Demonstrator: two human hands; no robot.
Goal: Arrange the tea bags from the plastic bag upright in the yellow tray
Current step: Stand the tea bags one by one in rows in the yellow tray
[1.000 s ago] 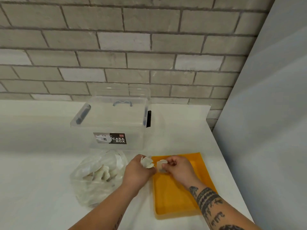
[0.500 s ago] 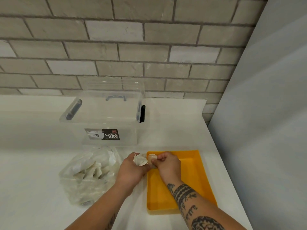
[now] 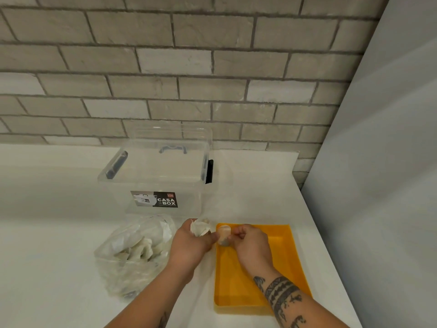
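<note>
While both hands meet over the far left corner of the yellow tray (image 3: 281, 261), we note the right hand (image 3: 251, 247) pinching 1 tea bag (image 3: 223, 236) between thumb and fingertips, fingers closed on it. That bag stands roughly upright just above the tray's far left corner; we cannot tell whether it touches the tray floor. Our left hand (image 3: 191, 245) is curled around a small bunch of tea bags (image 3: 201, 227), fingers clamped on them, held just left of the tray's far edge and almost touching the right hand's bag. We cannot count how many bags are in the bunch.

Apart from that corner, the tray floor shows only bare yellow; the tray lies near the right edge of the bench (image 3: 47, 268). Left of the left hand, the plastic bag (image 3: 132, 254) sits slumped on the bench with more tea bags visible through it. Behind the bag and hands, toward the back edge by the brick wall (image 3: 189, 67), stands a clear storage box (image 3: 158, 176) with its lid on and a label reading CASA BOX
</note>
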